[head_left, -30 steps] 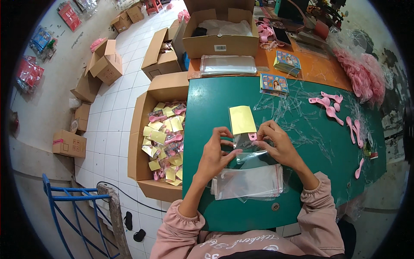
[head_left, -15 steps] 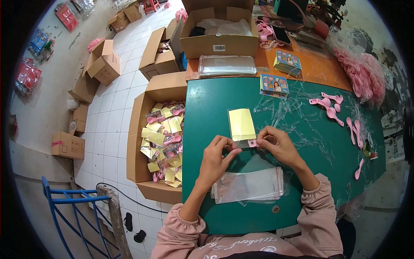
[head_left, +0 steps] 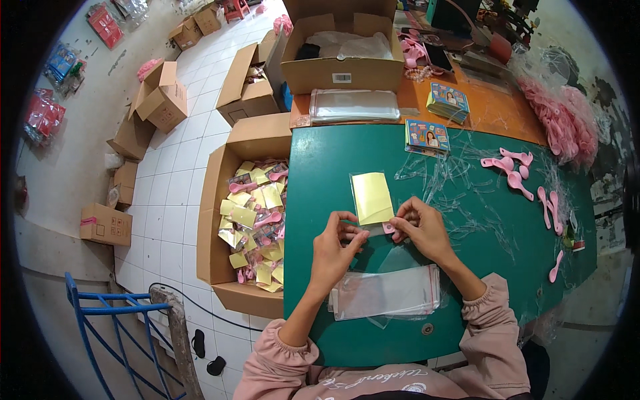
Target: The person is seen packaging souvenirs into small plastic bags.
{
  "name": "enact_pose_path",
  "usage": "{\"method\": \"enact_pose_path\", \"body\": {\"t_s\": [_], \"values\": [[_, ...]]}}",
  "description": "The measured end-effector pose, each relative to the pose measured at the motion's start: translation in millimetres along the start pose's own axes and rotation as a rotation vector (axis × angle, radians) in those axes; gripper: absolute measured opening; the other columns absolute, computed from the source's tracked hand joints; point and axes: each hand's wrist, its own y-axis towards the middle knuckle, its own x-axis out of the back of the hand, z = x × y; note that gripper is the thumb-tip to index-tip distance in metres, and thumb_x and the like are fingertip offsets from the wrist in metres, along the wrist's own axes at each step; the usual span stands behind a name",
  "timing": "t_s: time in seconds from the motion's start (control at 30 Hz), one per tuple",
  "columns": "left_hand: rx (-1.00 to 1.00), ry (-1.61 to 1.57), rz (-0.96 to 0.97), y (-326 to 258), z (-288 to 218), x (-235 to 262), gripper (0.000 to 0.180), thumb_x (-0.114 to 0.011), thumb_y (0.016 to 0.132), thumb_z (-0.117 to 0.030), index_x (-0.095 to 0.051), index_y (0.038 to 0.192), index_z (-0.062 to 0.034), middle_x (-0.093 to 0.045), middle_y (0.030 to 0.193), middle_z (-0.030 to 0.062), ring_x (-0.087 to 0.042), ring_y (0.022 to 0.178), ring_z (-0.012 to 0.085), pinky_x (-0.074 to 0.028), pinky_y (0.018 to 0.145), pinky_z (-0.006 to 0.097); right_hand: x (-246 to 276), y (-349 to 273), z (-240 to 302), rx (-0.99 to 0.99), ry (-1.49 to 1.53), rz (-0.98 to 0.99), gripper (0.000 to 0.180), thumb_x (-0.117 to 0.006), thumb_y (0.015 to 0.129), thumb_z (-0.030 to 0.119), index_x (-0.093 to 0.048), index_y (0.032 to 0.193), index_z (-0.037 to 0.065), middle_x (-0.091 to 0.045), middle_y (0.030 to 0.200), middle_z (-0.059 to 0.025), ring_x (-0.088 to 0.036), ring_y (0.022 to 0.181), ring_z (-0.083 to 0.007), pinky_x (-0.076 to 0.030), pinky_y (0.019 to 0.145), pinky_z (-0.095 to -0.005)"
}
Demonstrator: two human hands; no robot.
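Observation:
A clear plastic bag (head_left: 351,187) with a yellow card (head_left: 373,198) inside lies in front of me on the green table. The end of a pink spoon's handle (head_left: 389,227) shows at the card's lower right corner; the rest of that spoon is hidden. My right hand (head_left: 427,235) pinches the bag's lower edge by this handle end. Thumb and fingers drawn together, my left hand (head_left: 338,248) is at the bag's lower left corner. Just below my hands lies a stack of flat clear bags (head_left: 383,293).
Left of the table (head_left: 320,160), an open carton (head_left: 217,233) holds many packed yellow cards and pink spoons. Loose pink spoons (head_left: 517,180) and plastic strips (head_left: 440,180) lie to the right. Colourful card stacks (head_left: 427,135) and another box (head_left: 340,77) stand at the back.
My right hand's fingers have closed further over the spoon's handle end at the bag's lower edge. My left hand has shifted slightly left.

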Motion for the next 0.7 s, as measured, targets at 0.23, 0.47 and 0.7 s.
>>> {"method": "enact_pose_path", "body": {"t_s": [0.23, 0.47, 0.7], "values": [[0.065, -0.029, 0.016, 2, 2, 3, 0.023, -0.06, 0.083, -0.007, -0.047, 0.101, -0.0029, -0.059, 0.079, 0.0054, -0.06, 0.069, 0.0096, -0.051, 0.058, 0.021, -2, 0, 3, 0.044, -0.018, 0.001, 0.014, -0.058, 0.082, 0.004, -0.045, 0.087, 0.0, -0.061, 0.067, -0.0072, -0.062, 0.057, -0.0111, -0.048, 0.048, -0.0223], [0.036, 0.014, 0.044, 3, 2, 4, 0.026, -0.058, 0.083, -0.008, -0.046, 0.104, -0.0005, -0.06, 0.086, 0.0117, -0.062, 0.071, 0.0127, -0.052, 0.059, 0.024, -5, -3, 5, 0.069, -0.046, 0.05, 0.029, -0.056, 0.083, 0.003, -0.05, 0.11, -0.002, -0.06, 0.07, -0.0068, -0.059, 0.057, -0.009, -0.048, 0.049, -0.0226], [0.017, -0.118, 0.101, 6, 5, 3, 0.039, -0.056, 0.083, -0.004, -0.043, 0.119, -0.0015, -0.051, 0.115, 0.0162, -0.058, 0.09, 0.0163, -0.053, 0.062, 0.025, -1, -7, 11, 0.042, -0.074, 0.079, 0.037, -0.057, 0.083, 0.007, -0.048, 0.119, -0.001, -0.061, 0.073, -0.0065, -0.057, 0.057, -0.0091, -0.047, 0.05, -0.0224]]}}
